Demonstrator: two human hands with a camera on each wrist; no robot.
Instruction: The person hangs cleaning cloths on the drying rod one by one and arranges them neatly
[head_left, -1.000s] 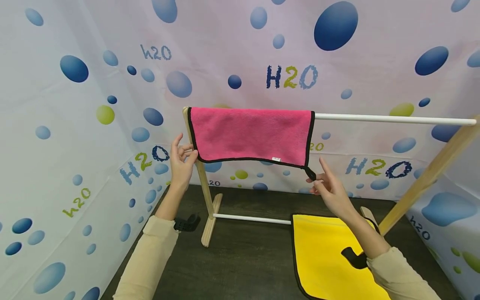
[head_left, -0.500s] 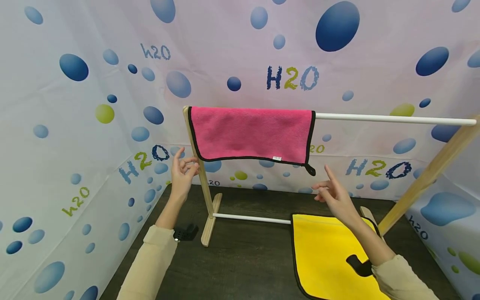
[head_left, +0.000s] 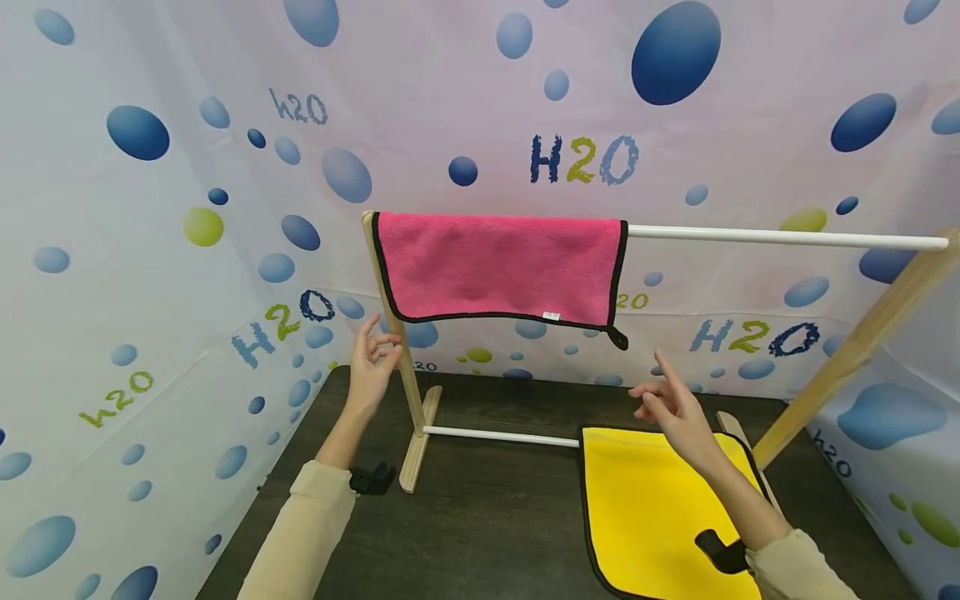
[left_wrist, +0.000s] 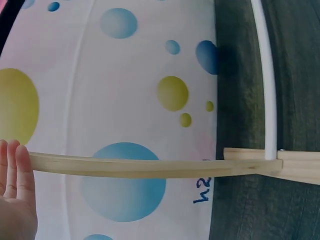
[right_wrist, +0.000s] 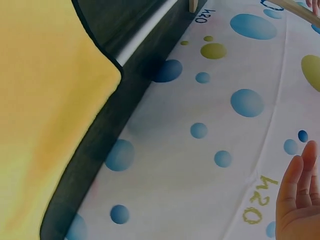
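Left hand (head_left: pixel 373 367): holds nothing, grip loosely parted, with bent fingers and the index finger raised; hovers just beside the left post (head_left: pixel 408 383), below the near left corner of the pink cloth (head_left: pixel 498 271). Cannot tell whether touching the post.

Right hand (head_left: pixel 678 417): holds nothing either, grip loose, with the index finger pointing up and to the far side; hovers to the right of the black loop (head_left: pixel 618 337), apart from it.

Pink cloth: hangs folded over the left part of the upper rail (head_left: pixel 780 237), reaches the left post, bears black edging and a white label (head_left: pixel 551 316) on the lower hem.

Right post (head_left: pixel 855 358): carries the bare right end of that rail. Lower rail (head_left: pixel 502 437): runs rightward from the left post, disappears at the yellow cloth (head_left: pixel 637 517).

Yellow cloth: spreads toward the near side, edged in black, below the right hand.

Surface (head_left: pixel 450 533): dark, carries the wooden rack feet. Backdrop (head_left: pixel 450 100): shows blue and green drops, stands behind and at both sides.
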